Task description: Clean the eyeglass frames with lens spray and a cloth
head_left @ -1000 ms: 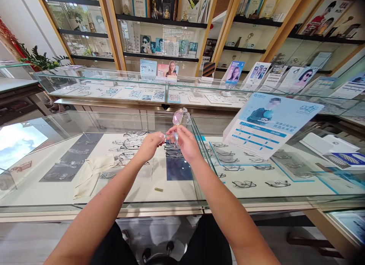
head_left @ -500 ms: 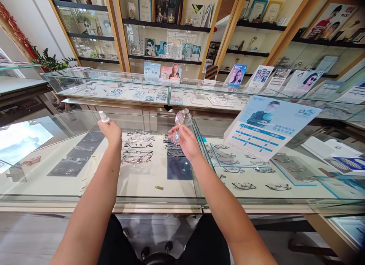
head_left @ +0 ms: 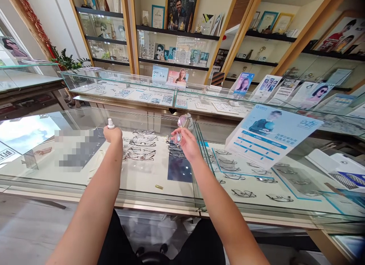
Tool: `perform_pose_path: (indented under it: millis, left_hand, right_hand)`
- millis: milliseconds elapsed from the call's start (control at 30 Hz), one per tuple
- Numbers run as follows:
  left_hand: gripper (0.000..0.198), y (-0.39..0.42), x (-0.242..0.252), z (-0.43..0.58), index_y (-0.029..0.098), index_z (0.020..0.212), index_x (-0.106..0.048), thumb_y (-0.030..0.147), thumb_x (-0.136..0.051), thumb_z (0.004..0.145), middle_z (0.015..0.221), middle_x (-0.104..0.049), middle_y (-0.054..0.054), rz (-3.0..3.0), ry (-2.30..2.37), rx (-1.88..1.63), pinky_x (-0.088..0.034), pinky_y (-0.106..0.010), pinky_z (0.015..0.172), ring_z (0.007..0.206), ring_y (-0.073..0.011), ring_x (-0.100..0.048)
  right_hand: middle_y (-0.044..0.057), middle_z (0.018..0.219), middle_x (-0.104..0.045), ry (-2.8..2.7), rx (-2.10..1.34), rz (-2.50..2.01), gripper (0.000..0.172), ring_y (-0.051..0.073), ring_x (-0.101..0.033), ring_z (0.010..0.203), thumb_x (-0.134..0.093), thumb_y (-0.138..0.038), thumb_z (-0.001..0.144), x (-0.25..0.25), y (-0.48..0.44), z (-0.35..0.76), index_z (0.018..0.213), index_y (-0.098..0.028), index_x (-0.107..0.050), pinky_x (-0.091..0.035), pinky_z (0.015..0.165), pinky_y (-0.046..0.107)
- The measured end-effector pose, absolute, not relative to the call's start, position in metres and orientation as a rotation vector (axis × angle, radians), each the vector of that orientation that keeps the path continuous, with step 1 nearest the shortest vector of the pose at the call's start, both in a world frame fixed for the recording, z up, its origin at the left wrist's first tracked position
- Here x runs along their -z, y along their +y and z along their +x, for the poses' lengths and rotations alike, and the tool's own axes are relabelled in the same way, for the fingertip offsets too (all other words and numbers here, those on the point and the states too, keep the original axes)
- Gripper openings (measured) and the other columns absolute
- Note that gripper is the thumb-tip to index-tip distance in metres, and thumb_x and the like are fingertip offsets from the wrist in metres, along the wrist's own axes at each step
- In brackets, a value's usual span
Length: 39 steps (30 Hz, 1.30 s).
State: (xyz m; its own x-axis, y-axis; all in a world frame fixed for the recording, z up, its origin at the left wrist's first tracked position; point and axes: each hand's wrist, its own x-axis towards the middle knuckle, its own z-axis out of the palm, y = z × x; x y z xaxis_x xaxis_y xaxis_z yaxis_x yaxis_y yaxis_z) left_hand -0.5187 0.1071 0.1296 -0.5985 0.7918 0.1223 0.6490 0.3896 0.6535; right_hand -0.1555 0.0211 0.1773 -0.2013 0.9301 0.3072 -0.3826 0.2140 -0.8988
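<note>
My left hand (head_left: 113,135) is closed around a small white spray bottle (head_left: 110,123); only its nozzle top shows above the fingers. To the right, my right hand (head_left: 188,142) pinches a pair of eyeglasses (head_left: 183,121) with clear, pinkish-reflecting lenses and a thin frame. The glasses are held on edge, one lens above the other, and the fingers cover part of the lower lens. Both hands are above a glass display case (head_left: 137,189). Beneath the glass, several eyeglass frames (head_left: 141,154) lie in rows between my forearms.
A blue and white printed sign (head_left: 273,132) stands on the case at the right. Beside it is a white box-like stand (head_left: 332,162). More frames (head_left: 243,193) lie under the right-hand glass. Across the aisle runs another display counter (head_left: 119,82), with shelves behind it.
The view has shifted a little, so the scene sits slightly lower and further right. Both hands keep their holds; the spray bottle appears more upright than before.
</note>
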Motion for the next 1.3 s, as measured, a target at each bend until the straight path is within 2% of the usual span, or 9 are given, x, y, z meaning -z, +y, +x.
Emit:
perform_pose_path:
  millis: [167,367,500,567,667,833,967,1167,1300]
  left_hand:
    - [0.063,0.096,-0.145,-0.507,0.012,0.157,-0.048,0.022,-0.055,0.095,0.154,-0.062,-0.028,0.829,2.453,-1.221,-0.05,-0.058,0.114,0.144,-0.0423,-0.063]
    - [0.082,0.065,-0.184,-0.48,0.008,0.169,-0.012,0.027,-0.055,0.102,0.18,-0.021,-0.034,0.801,2.454,-1.742,-0.029,-0.057,0.135,0.175,-0.0378,-0.017]
    - [0.069,0.024,-0.208,-0.49,0.013,0.158,-0.03,0.018,-0.059,0.096,0.169,-0.039,-0.024,1.149,2.385,-2.064,-0.032,-0.051,0.135,0.164,-0.0339,-0.038]
    - [0.053,0.002,-0.21,-0.505,0.017,0.147,-0.045,0.021,-0.059,0.096,0.157,-0.054,-0.019,1.312,2.451,-1.95,-0.041,-0.05,0.128,0.15,-0.0335,-0.053]
    - [0.035,-0.023,-0.2,-0.531,0.02,0.127,-0.059,0.036,-0.064,0.096,0.132,-0.071,-0.017,1.428,2.588,-1.262,-0.053,-0.053,0.11,0.126,-0.0379,-0.069]
    - [0.052,-0.045,-0.166,-0.552,0.021,0.11,-0.065,0.063,-0.079,0.084,0.125,-0.077,-0.024,1.358,2.596,-0.368,-0.055,-0.052,0.094,0.12,-0.0467,-0.072]
    - [0.029,-0.049,-0.151,-0.555,0.024,0.101,-0.067,0.05,-0.072,0.09,0.12,-0.081,-0.017,1.384,2.551,-0.341,-0.054,-0.045,0.088,0.115,-0.041,-0.074]
    - [0.049,-0.05,-0.15,-0.566,0.024,0.115,-0.067,0.056,-0.08,0.081,0.13,-0.079,-0.018,1.399,2.551,-0.339,-0.053,-0.046,0.088,0.119,-0.0438,-0.072]
    - [0.026,-0.05,-0.149,-0.571,0.024,0.097,-0.067,0.048,-0.072,0.087,0.112,-0.081,-0.014,1.457,2.445,-0.324,-0.051,-0.04,0.082,0.104,-0.0363,-0.074]
  right_hand:
    - [0.005,0.1,-0.077,-1.242,-1.333,-0.614,0.041,0.018,-0.072,0.084,-0.078,-0.064,0.09,-0.178,0.021,-0.157,0.099,-0.024,-0.072,-0.052,0.073,0.032]
    - [0.004,0.096,-0.078,-1.226,-1.321,-0.594,0.042,0.018,-0.072,0.081,-0.081,-0.064,0.088,-0.179,0.024,-0.157,0.097,-0.024,-0.074,-0.051,0.07,0.031]
    - [0.005,0.097,-0.078,-1.243,-1.304,-0.615,0.041,0.019,-0.071,0.083,-0.079,-0.064,0.089,-0.178,0.024,-0.158,0.098,-0.024,-0.074,-0.05,0.069,0.032]
    - [0.006,0.098,-0.078,-1.253,-1.302,-0.623,0.042,0.02,-0.071,0.084,-0.079,-0.064,0.089,-0.177,0.024,-0.158,0.098,-0.024,-0.074,-0.05,0.07,0.033]
    - [0.006,0.099,-0.078,-1.269,-1.311,-0.624,0.041,0.02,-0.07,0.084,-0.08,-0.065,0.089,-0.176,0.024,-0.159,0.097,-0.024,-0.075,-0.049,0.069,0.033]
    - [0.004,0.098,-0.078,-1.26,-1.339,-0.614,0.039,0.018,-0.071,0.083,-0.082,-0.062,0.089,-0.174,0.023,-0.159,0.097,-0.025,-0.077,-0.049,0.071,0.032]
    - [0.004,0.098,-0.078,-1.269,-1.331,-0.642,0.038,0.018,-0.072,0.082,-0.081,-0.063,0.089,-0.172,0.023,-0.158,0.097,-0.025,-0.076,-0.049,0.071,0.033]
    - [0.005,0.1,-0.078,-1.294,-1.306,-0.657,0.039,0.019,-0.071,0.083,-0.078,-0.063,0.092,-0.171,0.025,-0.157,0.099,-0.025,-0.074,-0.049,0.07,0.033]
    - [0.005,0.099,-0.077,-1.291,-1.305,-0.65,0.038,0.019,-0.071,0.082,-0.079,-0.062,0.091,-0.17,0.026,-0.157,0.098,-0.025,-0.075,-0.048,0.069,0.033]
